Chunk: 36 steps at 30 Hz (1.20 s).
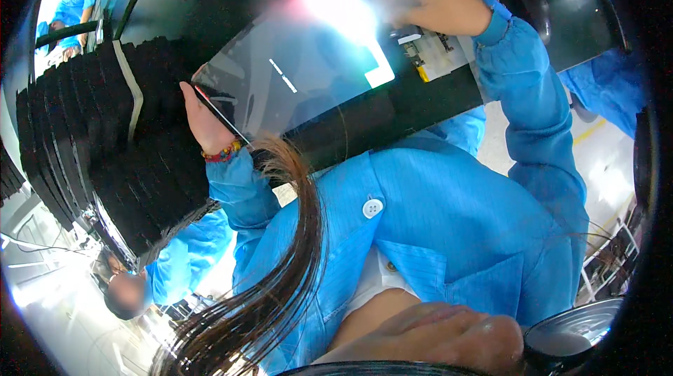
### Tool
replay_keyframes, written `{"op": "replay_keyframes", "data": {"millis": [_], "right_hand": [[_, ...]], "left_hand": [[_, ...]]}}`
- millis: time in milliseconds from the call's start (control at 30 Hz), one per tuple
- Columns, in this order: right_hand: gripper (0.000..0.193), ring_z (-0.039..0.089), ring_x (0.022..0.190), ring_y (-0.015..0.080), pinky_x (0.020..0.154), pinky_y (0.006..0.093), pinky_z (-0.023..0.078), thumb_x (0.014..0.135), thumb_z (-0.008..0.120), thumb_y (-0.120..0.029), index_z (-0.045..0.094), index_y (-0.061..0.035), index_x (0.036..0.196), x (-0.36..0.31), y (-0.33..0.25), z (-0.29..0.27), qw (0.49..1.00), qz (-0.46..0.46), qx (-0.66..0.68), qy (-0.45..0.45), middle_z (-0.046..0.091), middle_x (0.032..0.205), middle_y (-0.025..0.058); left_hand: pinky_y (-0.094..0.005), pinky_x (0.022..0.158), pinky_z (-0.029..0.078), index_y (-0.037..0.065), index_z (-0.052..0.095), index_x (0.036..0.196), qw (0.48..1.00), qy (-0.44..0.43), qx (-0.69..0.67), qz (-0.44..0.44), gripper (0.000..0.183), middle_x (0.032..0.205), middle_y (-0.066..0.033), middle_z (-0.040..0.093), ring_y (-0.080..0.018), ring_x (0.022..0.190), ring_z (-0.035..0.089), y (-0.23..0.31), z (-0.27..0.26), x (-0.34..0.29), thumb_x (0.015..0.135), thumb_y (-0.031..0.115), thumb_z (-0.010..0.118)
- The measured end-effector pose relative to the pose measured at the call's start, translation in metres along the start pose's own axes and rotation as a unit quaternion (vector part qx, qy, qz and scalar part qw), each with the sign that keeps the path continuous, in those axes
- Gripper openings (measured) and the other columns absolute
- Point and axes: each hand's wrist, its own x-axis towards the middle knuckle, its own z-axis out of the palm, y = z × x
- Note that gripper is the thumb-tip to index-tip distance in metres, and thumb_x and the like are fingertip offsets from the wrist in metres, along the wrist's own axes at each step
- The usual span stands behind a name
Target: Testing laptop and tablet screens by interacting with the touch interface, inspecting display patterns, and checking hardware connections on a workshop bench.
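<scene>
A flat, glossy grey display panel lies tilted across the dark bench, with a strong white glare over its far right part. My left hand grips the panel's left edge; some of its fingers are hidden behind that edge. A beaded bracelet circles the left wrist. Over the panel's right end reaches my right hand, its fingertips lost in the glare, so what they touch is unclear. Just below that hand sits a small circuit board with pale and yellow parts.
At the left stands a thick row of black sheets or folders with a pale strap. Dark bench surface runs along the panel's near side. Co-workers in blue are at the upper left, lower left and right.
</scene>
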Motion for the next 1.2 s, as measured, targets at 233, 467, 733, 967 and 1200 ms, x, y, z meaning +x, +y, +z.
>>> {"op": "replay_keyframes", "data": {"millis": [233,467,733,967,1200], "right_hand": [[0.017,0.061,0.067,0.0148,0.062,0.0278,0.048,0.081,0.061,-0.016,0.063,0.001,0.081,0.004,-0.008,-0.001,0.998,-0.044,-0.038,-0.018,0.064,0.073,0.0095],[0.02,0.056,0.103,0.0238,0.091,0.0324,0.042,0.086,0.054,-0.013,0.063,-0.0034,0.102,-0.052,0.007,-0.059,0.909,-0.018,-0.314,0.273,0.061,0.107,0.011],[0.03,0.044,0.118,0.032,0.1,0.0403,0.033,0.092,0.046,-0.022,0.057,-0.0099,0.117,-0.134,0.063,-0.08,0.785,0.081,-0.574,0.216,0.052,0.125,0.0109],[0.034,0.047,0.116,0.033,0.098,0.0391,0.035,0.089,0.052,-0.025,0.056,-0.0081,0.119,-0.141,0.066,-0.061,0.844,0.14,-0.433,0.284,0.051,0.125,0.0174],[0.034,0.048,0.115,0.0329,0.099,0.0386,0.035,0.087,0.056,-0.023,0.057,-0.0051,0.115,-0.138,0.057,-0.058,0.834,0.141,-0.43,0.316,0.052,0.122,0.0186]], "left_hand": [[-0.0375,0.09,0.04,0.002,0.054,0.112,0.999,0.031,0.011,0.036,0.053,0.113,-0.0105,0.058,-0.0265,0.101,0.054,-0.003,0.007,0.002,0.095,0.046,0.03],[-0.0342,0.084,0.045,0.002,0.056,0.11,0.999,-0.031,-0.041,-0.001,0.05,0.103,-0.0101,0.062,-0.023,0.095,0.057,-0.011,0.004,0.01,0.096,0.043,0.032],[-0.0355,0.088,0.044,0.004,0.058,0.112,0.991,-0.125,-0.047,0.017,0.051,0.106,-0.0097,0.063,-0.023,0.096,0.059,-0.03,-0.046,0.035,0.095,0.045,0.033],[-0.0358,0.088,0.044,0.004,0.058,0.111,0.998,-0.054,-0.034,-0.002,0.049,0.105,-0.0096,0.064,-0.0236,0.094,0.06,-0.016,-0.016,0.016,0.094,0.045,0.035],[-0.0349,0.086,0.045,0.005,0.059,0.109,0.966,-0.213,-0.134,-0.061,0.048,0.102,-0.0097,0.065,-0.023,0.092,0.061,-0.018,-0.028,0.022,0.094,0.044,0.037]]}}
